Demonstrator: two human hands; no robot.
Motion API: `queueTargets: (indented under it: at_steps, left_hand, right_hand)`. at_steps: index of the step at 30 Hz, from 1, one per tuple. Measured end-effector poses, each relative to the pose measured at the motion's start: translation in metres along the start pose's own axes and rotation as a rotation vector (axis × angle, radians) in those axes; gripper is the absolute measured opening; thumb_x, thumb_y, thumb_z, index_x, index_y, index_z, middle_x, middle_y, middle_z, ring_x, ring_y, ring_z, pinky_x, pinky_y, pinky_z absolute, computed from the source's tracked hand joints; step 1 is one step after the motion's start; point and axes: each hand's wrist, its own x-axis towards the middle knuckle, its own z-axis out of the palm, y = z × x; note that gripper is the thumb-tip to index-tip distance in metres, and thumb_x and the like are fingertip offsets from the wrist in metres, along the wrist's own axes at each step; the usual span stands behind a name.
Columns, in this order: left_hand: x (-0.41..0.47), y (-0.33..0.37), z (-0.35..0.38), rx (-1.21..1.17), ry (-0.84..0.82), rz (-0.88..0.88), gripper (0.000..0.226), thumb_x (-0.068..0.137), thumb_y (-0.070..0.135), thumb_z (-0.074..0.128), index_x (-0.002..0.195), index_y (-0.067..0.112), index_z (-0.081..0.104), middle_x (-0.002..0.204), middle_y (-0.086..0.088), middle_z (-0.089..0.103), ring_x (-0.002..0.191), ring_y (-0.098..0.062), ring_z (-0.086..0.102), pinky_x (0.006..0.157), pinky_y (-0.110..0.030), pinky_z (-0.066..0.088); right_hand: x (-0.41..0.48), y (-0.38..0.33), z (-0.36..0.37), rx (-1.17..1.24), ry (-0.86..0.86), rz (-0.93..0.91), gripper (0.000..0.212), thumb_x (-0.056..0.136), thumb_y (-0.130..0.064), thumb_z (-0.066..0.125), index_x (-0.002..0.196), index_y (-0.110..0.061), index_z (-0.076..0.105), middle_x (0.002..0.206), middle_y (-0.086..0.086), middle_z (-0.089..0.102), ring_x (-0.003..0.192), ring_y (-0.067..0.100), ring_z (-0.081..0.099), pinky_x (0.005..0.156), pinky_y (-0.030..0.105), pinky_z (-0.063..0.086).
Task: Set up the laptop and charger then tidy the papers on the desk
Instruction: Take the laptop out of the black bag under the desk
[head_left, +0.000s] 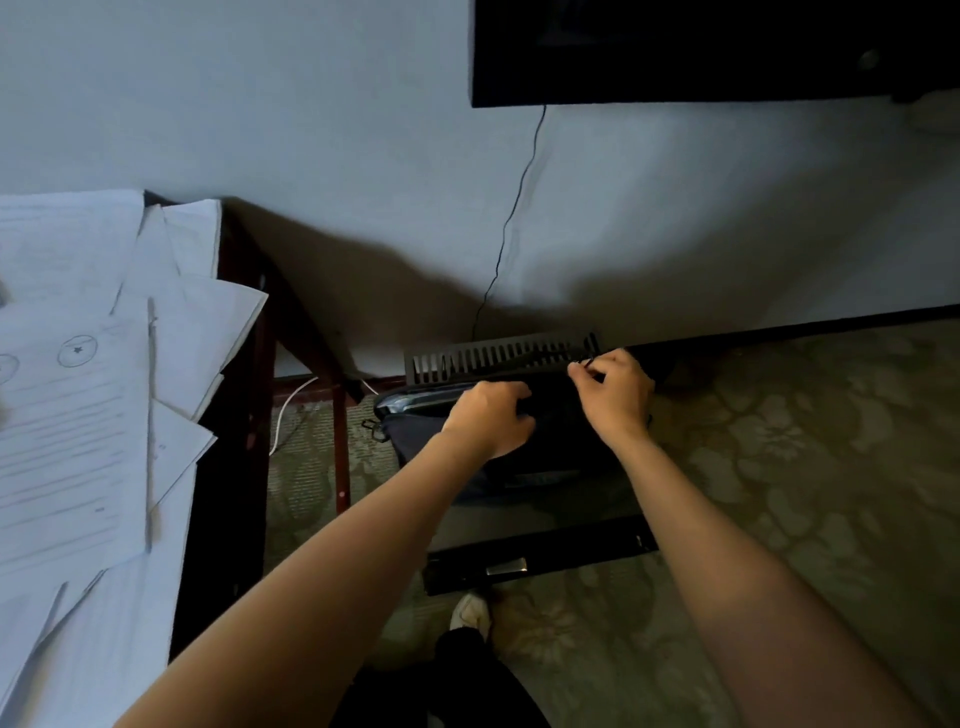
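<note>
Gripping the top edge of the dark bag (556, 436) with the left hand (488, 418), fingers curled tight over the fabric, knuckles up, thumb hidden underneath. Pinching a small dark tab (586, 364) at the bag's upper right end between thumb and forefinger of the right hand (615, 392), other fingers folded loosely toward the palm; too small to tell whether a zip pull. Down on the patterned carpet (805, 467), the bag, with a black slotted panel (498, 356) just behind it against the wall. Left of the bag and higher up, on the dark wooden desk (218, 519), the papers (78, 441): loose white sheets overlapping at odd angles, some corners jutting past the desk edge toward the bag. Across the topmost sheet, faint pencilled lines of handwriting, too pale to read, and above them a drawn circle with a small star (78, 351) inside. Above the bag, a thin black cable (514, 208) trailing down the wall. Left of the bag, under the desk, a white cable (283, 410). Nearer than the bag, a black bar (571, 553) with a metal piece, then a pale shoe (470, 616)
</note>
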Motion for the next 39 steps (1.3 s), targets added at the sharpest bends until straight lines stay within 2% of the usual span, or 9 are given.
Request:
queueTargets:
  at_steps: [6,10,14,18,22,27,31,35,39]
  left_hand:
    - [0.012,0.032,-0.001,0.118,-0.082,0.099,0.036,0.094,0.035,0.047,0.07,0.009,0.05,0.067,-0.006,0.05,0.073,-0.028,0.049,0.061,-0.029,0.036]
    - [0.018,0.028,0.01,0.103,-0.118,0.116,0.031,0.095,0.032,0.046,0.075,0.011,0.058,0.09,-0.013,0.066,0.087,-0.031,0.058,0.07,-0.031,0.042]
    - [0.014,0.025,0.025,0.069,-0.194,0.095,0.03,0.094,0.031,0.048,0.071,0.014,0.057,0.076,-0.004,0.058,0.079,-0.023,0.052,0.07,-0.028,0.039]
    - [0.011,0.019,0.035,-0.03,-0.28,0.04,0.036,0.094,0.034,0.049,0.07,0.012,0.064,0.07,-0.006,0.056,0.087,-0.026,0.057,0.071,-0.03,0.039]
    - [0.011,0.015,0.033,-0.09,-0.308,0.028,0.036,0.095,0.037,0.05,0.093,0.006,0.067,0.101,-0.016,0.065,0.104,-0.029,0.056,0.076,-0.027,0.036]
    - [0.01,0.004,0.032,-0.143,-0.295,0.016,0.028,0.093,0.04,0.052,0.077,0.019,0.062,0.088,0.0,0.063,0.097,-0.02,0.056,0.08,-0.026,0.038]
    - [0.004,-0.001,0.04,-0.2,-0.307,0.003,0.029,0.094,0.036,0.052,0.065,0.028,0.051,0.069,0.009,0.05,0.073,-0.008,0.049,0.067,-0.024,0.038]
    - [-0.002,-0.011,0.038,-0.281,-0.313,-0.038,0.019,0.091,0.038,0.055,0.078,0.025,0.059,0.082,0.006,0.057,0.086,-0.012,0.054,0.077,-0.024,0.04]
    - [-0.005,-0.021,0.035,-0.258,-0.316,-0.081,0.026,0.088,0.05,0.055,0.099,0.026,0.059,0.102,0.003,0.06,0.1,-0.017,0.055,0.089,-0.031,0.043]
  right_hand:
    - [0.019,0.033,-0.027,0.05,0.101,0.147,0.029,0.091,-0.025,0.059,0.101,0.001,0.068,0.124,0.009,0.051,0.116,0.026,0.046,0.097,0.031,0.037]
    - [0.034,0.05,-0.038,0.257,0.13,0.327,0.029,0.091,-0.023,0.059,0.101,0.003,0.067,0.11,0.01,0.062,0.098,0.021,0.059,0.077,0.022,0.04]
    - [0.038,0.069,-0.045,0.486,0.186,0.547,0.027,0.089,-0.019,0.063,0.099,0.006,0.069,0.083,0.007,0.06,0.079,0.018,0.055,0.065,0.026,0.043]
    - [0.03,0.081,-0.035,0.753,0.136,0.803,0.017,0.087,-0.022,0.065,0.082,-0.006,0.062,0.092,0.004,0.065,0.087,0.02,0.058,0.081,0.033,0.05]
    - [0.033,0.094,-0.028,0.937,-0.023,0.989,0.03,0.089,-0.038,0.058,0.108,-0.015,0.059,0.114,-0.001,0.06,0.103,0.019,0.056,0.073,0.031,0.041]
    - [0.033,0.085,-0.025,0.939,-0.067,1.039,0.021,0.089,-0.035,0.057,0.076,-0.019,0.051,0.092,-0.002,0.058,0.069,0.014,0.05,0.053,0.03,0.03]
    - [0.034,0.08,-0.023,0.807,-0.101,1.067,0.021,0.09,-0.035,0.048,0.084,-0.016,0.054,0.112,0.006,0.057,0.09,0.024,0.053,0.059,0.029,0.035]
    - [0.03,0.072,-0.025,0.825,-0.123,0.953,0.025,0.098,-0.027,0.037,0.089,-0.014,0.056,0.128,0.014,0.053,0.107,0.033,0.055,0.068,0.025,0.043]
    - [0.035,0.063,-0.018,0.615,0.194,0.822,0.021,0.093,-0.014,0.052,0.112,-0.006,0.056,0.127,0.016,0.057,0.115,0.031,0.058,0.079,0.029,0.05]
